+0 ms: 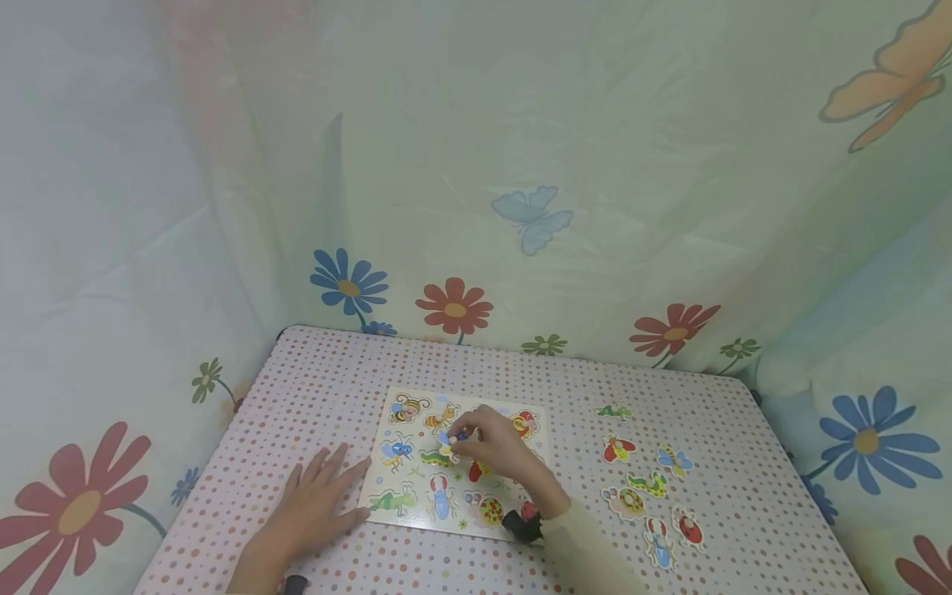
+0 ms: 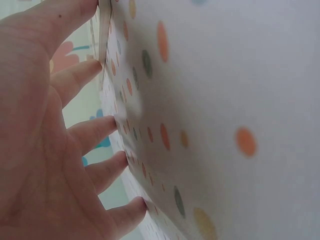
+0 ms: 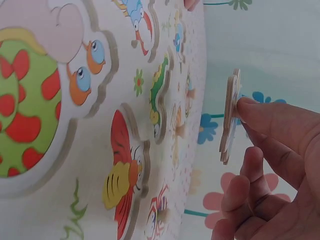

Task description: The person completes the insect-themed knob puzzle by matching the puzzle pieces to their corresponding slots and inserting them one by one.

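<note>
A wooden insect puzzle board (image 1: 416,519) lies on the dotted table. My right hand (image 1: 491,446) is over its middle, pinching a knobbed puzzle piece with blue on it between thumb and finger. In the right wrist view this puzzle piece (image 3: 230,117) appears edge-on, raised off the board; its full picture is hidden. My left hand (image 1: 316,504) rests spread on the table at the board's left edge, with thumb and index finger at that edge. The left wrist view shows its fingers (image 2: 95,132) apart, tips on the cloth. A bee piece (image 1: 407,409) sits at the board's upper left.
Loose pieces lie right of the board: a grasshopper (image 1: 613,411), a red-winged insect (image 1: 618,449), a blue-winged insect (image 1: 674,460), a caterpillar (image 1: 648,484), a snail (image 1: 625,502), a ladybug (image 1: 688,529) and a stag beetle (image 1: 659,543). Printed curtains (image 1: 416,207) stand behind the table.
</note>
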`<action>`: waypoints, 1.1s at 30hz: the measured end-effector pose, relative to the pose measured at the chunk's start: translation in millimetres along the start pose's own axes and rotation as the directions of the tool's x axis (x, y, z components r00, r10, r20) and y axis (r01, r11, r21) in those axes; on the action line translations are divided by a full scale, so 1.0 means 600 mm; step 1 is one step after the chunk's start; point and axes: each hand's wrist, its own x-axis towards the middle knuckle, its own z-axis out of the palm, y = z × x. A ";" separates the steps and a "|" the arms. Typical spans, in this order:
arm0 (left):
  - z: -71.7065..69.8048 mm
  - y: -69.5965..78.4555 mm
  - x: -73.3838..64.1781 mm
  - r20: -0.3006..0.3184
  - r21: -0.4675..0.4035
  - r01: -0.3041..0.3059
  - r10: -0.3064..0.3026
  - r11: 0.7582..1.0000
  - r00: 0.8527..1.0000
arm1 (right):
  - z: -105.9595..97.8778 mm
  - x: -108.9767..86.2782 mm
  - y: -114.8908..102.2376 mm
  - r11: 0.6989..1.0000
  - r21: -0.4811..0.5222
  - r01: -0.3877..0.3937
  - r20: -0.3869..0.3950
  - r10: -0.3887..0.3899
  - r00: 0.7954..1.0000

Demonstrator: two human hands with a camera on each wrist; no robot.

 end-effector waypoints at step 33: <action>-0.002 -0.004 0.000 0.006 0.000 -0.015 0.015 1.000 1.000 | 0.088 0.072 -0.047 0.997 -0.063 0.048 0.075 -0.043 0.996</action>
